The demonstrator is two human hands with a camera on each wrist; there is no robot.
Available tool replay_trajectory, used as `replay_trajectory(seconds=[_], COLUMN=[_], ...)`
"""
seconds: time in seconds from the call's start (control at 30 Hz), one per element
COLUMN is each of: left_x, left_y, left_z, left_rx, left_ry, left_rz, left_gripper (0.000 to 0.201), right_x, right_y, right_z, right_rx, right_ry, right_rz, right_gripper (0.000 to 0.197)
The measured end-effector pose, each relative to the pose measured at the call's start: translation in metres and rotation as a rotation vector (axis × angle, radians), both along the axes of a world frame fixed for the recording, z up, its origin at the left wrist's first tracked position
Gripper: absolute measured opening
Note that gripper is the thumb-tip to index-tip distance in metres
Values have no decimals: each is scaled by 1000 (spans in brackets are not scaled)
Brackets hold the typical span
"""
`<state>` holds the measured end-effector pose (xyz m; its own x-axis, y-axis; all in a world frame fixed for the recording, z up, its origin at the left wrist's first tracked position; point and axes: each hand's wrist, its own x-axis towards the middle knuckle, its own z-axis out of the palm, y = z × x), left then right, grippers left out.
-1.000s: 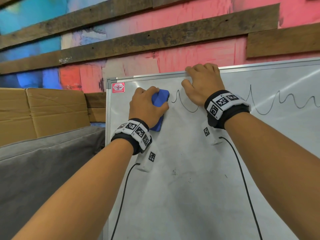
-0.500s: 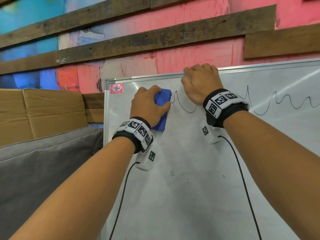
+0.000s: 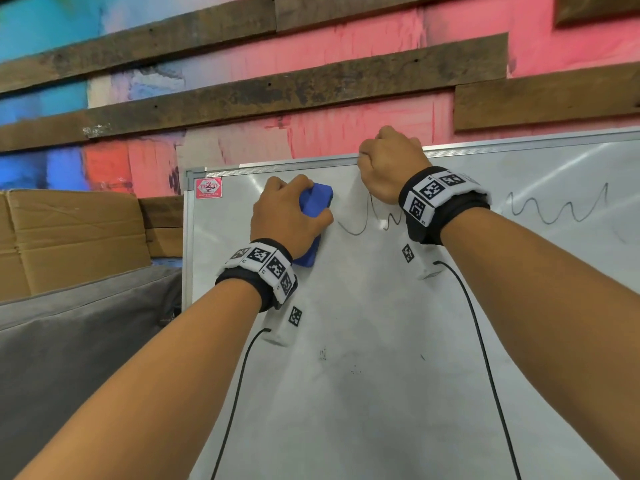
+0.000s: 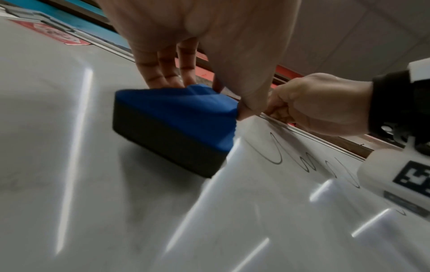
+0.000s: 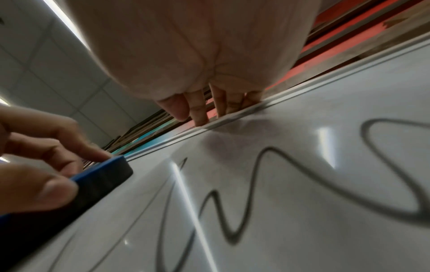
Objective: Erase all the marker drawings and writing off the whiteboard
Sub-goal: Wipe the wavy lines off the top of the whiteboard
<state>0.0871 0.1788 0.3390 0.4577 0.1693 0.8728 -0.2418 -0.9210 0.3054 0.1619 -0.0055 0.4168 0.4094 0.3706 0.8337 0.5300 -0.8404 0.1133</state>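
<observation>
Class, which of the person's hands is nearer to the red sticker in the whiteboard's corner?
Left. The left hand, holding the eraser, sits just right of the red sticker; the right hand grips the top frame farther right.

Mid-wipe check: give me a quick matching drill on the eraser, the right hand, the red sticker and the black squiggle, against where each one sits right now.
Things:
1. eraser
2. right hand
3. red sticker
4. black squiggle

Places:
A. top left corner of the whiteboard
B. hooked over the board's top edge
C. in the left hand, flat on the board
D. running rightward along the board's upper part

Pairs: 1-C, 2-B, 3-A, 4-D
</observation>
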Motion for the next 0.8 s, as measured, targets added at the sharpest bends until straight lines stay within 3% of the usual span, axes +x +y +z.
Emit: replay_trajectory(seconds=[0.1,0.3,0.43,0.53,0.7,0.8], left_x=[0,1,-1,-4,-5,-2], left_y=[-3,-9,-10,-15,-23,-22], left_z=[0,-8,0,-5,-32,-25], left_rx=[-2,154,83,43,239,167], left_ry=[30,146,104,87,219,170], left_rz=[-1,-72,-30,-35,-74,-56], left_gripper=[49,49,49,47,48,48], right_x=[-4,6,8,7,7,5], right_y=[-12,-31,-37,-39,-45,-47], right_z=[1,3,-4,-8,-11,-10], right_rx=[-54,-32,-46,-21,-47,-61], right_ry=[24,-2,2,14,16,24], right_rz=[-85,-14,-32,-67,-78,-66], right_gripper=[33,30,22,33,41,48])
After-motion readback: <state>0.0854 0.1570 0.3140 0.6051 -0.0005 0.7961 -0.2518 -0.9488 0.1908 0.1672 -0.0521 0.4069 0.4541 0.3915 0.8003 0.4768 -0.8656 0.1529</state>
